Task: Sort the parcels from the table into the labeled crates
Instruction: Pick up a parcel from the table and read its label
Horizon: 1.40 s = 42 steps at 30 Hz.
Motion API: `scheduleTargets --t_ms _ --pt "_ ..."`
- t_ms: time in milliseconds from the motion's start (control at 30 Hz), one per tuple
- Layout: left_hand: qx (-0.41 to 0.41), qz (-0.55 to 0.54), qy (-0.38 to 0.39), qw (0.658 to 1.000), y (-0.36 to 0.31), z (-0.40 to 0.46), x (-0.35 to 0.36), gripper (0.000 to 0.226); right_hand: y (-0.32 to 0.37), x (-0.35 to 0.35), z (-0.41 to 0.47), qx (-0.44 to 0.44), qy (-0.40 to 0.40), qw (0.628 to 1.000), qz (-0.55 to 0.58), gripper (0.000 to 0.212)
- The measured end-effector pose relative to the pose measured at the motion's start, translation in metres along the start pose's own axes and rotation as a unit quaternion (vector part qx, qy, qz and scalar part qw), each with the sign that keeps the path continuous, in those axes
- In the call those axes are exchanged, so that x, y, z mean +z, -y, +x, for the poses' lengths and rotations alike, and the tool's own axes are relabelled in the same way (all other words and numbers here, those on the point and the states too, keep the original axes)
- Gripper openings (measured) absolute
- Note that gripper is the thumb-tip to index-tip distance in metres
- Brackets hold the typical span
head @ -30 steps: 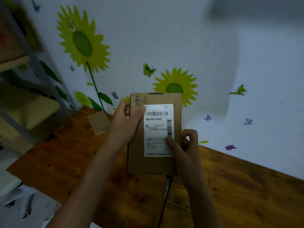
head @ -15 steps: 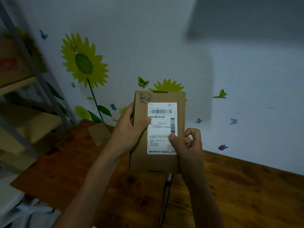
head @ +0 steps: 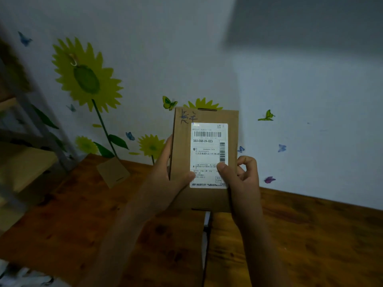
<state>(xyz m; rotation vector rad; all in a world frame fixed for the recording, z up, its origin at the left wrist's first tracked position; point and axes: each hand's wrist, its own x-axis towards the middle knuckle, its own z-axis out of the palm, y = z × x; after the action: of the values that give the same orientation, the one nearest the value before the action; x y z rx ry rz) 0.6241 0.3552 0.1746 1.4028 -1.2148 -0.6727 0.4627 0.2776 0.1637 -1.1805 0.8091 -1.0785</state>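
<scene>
While the left hand's fingers (head: 167,150) wrap the parcel's left edge from behind and its thumb lies flat across the front, the right hand (head: 242,179) pinches the right edge, thumb pressed on the lower part of the shipping label (head: 208,155) and the other fingers curled behind and beside the card. The left hand (head: 167,179) takes the weight; the right mostly steadies. This two-handed hold looks meant for reading: the parcel (head: 204,158) is raised in the air above the wooden bench (head: 83,224), its labelled face turned squarely toward the person (the barcode and printed number sit upright, handwriting at the top corner). Its long axis runs nearly vertical, top edge toward the sunflower-decorated wall (head: 145,48). A second cardboard piece (head: 113,171) lies on the bench near the wall, well apart to the left. No crate is in view.
</scene>
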Motion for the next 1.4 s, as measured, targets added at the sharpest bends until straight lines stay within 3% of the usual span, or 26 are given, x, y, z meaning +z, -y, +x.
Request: scheduleTargets --t_ms 200,400,500,600,667,767,1033,1267,1400 --pt "-0.024 0.002 -0.003 1.0 0.012 0.007 -0.008 0.084 -0.004 0.005 0.001 -0.006 -0.001 1.0 -0.014 0.033" --pt "-0.049 -0.023 -0.132 0.99 0.009 0.041 -0.002 0.027 -0.013 0.008 -0.004 -0.013 -0.001 0.998 -0.058 0.034" --pt "-0.039 0.025 -0.152 0.987 0.021 0.054 0.007 0.029 -0.024 0.005 -0.006 -0.004 -0.037 0.997 -0.073 0.033" --pt "-0.026 0.018 -0.094 0.995 0.03 0.062 0.032 0.019 -0.028 -0.014 -0.005 0.004 -0.107 0.992 -0.059 0.03" --pt "-0.021 -0.001 -0.019 1.0 0.034 0.065 0.058 0.032 -0.025 -0.036 -0.005 0.01 -0.153 0.987 -0.041 0.028" --pt "-0.031 -0.034 0.073 0.996 0.029 0.07 0.114 0.046 -0.018 -0.087 -0.01 0.0 -0.222 0.974 -0.035 0.024" --pt "-0.016 -0.03 0.23 0.973 -0.035 0.031 0.364 0.036 0.019 -0.305 -0.082 -0.008 -0.456 0.885 -0.096 0.034" --pt "0.015 -0.023 0.289 0.957 -0.095 -0.048 0.624 0.032 0.069 -0.538 -0.18 -0.018 -0.566 0.812 -0.142 0.03" --pt "0.038 0.019 0.307 0.951 -0.115 -0.085 0.735 0.024 0.08 -0.641 -0.219 0.022 -0.601 0.781 -0.167 0.027"
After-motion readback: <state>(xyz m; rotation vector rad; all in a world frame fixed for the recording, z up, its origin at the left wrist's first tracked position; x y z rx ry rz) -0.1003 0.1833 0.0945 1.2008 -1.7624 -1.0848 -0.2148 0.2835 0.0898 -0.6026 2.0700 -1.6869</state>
